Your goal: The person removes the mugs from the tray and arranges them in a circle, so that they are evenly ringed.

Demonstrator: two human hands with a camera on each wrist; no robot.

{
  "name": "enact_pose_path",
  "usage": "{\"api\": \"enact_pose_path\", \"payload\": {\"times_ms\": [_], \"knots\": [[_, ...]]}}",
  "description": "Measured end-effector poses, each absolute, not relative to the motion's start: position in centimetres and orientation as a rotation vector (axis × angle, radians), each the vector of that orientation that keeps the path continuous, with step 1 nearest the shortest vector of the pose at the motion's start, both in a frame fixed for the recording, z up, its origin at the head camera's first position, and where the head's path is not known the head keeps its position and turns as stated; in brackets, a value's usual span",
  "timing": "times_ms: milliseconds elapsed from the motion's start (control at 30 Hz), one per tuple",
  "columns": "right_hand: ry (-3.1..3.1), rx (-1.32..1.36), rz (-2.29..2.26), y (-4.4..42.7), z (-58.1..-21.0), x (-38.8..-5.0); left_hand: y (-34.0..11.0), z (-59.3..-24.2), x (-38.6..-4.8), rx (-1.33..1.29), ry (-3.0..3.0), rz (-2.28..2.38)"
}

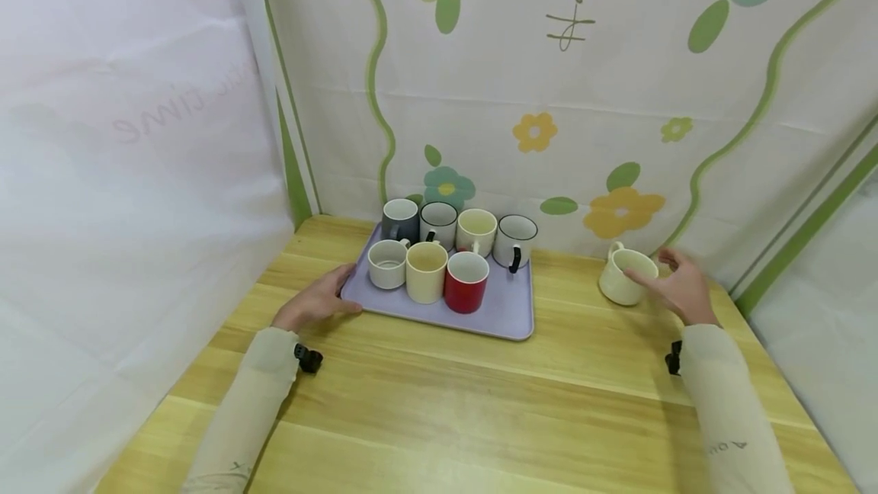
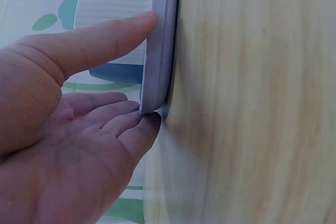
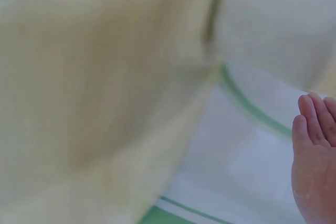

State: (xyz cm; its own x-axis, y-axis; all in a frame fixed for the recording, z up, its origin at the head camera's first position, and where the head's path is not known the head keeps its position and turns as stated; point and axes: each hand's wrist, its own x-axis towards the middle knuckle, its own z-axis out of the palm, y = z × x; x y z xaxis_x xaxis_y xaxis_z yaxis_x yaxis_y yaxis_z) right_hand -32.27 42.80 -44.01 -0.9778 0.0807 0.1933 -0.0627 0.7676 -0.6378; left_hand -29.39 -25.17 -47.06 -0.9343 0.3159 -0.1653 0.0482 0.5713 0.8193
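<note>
A white cloth (image 1: 480,67), faintly creased and printed with rounded flowers and wavy green lines, hangs along the far side. Before it spreads a yellowish tabletop (image 1: 439,402) with streaky wood grain. Left of centre, toward the far edge, lies a smooth lilac tray (image 1: 507,311), a rounded rectangle with a low rim. The left hand (image 1: 318,302) holds its near left corner between thumb and fingertips. On the far right the right hand (image 1: 688,292) is open, thumb and fingers spread about a cream mug (image 1: 613,292); contact is unclear. That mug stands upright on the tabletop, glossy and round-sided, its looped handle pointing far.

Seven upright mugs fill two rows on the tray. Far row, left to right: slate-grey (image 1: 391,229), black-rimmed white (image 1: 449,241), pale cream (image 1: 473,243), another black-rimmed white (image 1: 504,254) with a black handle. Near row: squat ribbed white (image 1: 387,277), straight-sided pale yellow (image 1: 425,284), red with white inside (image 1: 465,294).
</note>
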Motion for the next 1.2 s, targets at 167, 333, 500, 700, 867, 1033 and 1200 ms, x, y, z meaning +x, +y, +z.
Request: {"api": "enact_pose_path", "payload": {"times_ms": [167, 333, 500, 700, 867, 1033, 1200], "knots": [[-2.747, 0.056, 0.98, 41.0, -41.4, -31.3, -25.1, -46.9, -29.4, 0.306, 2.515, 1.299], [-2.767, 0.152, 0.96, 38.1, -40.6, -30.9, -25.2, -46.9, -29.4, 0.323, 2.533, 1.273], [-2.804, 0.275, 0.974, 34.3, -40.8, -30.8, -25.2, -47.0, -29.5, 0.326, 2.535, 1.279], [-2.795, 0.405, 1.013, 28.9, -41.7, -30.6, -25.2, -47.1, -29.5, 0.306, 2.532, 1.277], [-2.752, 0.504, 1.099, 24.6, -42.5, -30.4, -25.2, -47.2, -29.4, 0.287, 2.547, 1.252], [-2.724, 0.566, 1.174, 20.8, -43.2, -30.2, -25.2, -47.2, -29.5, 0.309, 2.552, 1.246], [-2.719, 0.562, 1.208, 17.6, -43.8, -30.3, -25.3, -47.1, -29.5, 0.328, 2.544, 1.259]]}}
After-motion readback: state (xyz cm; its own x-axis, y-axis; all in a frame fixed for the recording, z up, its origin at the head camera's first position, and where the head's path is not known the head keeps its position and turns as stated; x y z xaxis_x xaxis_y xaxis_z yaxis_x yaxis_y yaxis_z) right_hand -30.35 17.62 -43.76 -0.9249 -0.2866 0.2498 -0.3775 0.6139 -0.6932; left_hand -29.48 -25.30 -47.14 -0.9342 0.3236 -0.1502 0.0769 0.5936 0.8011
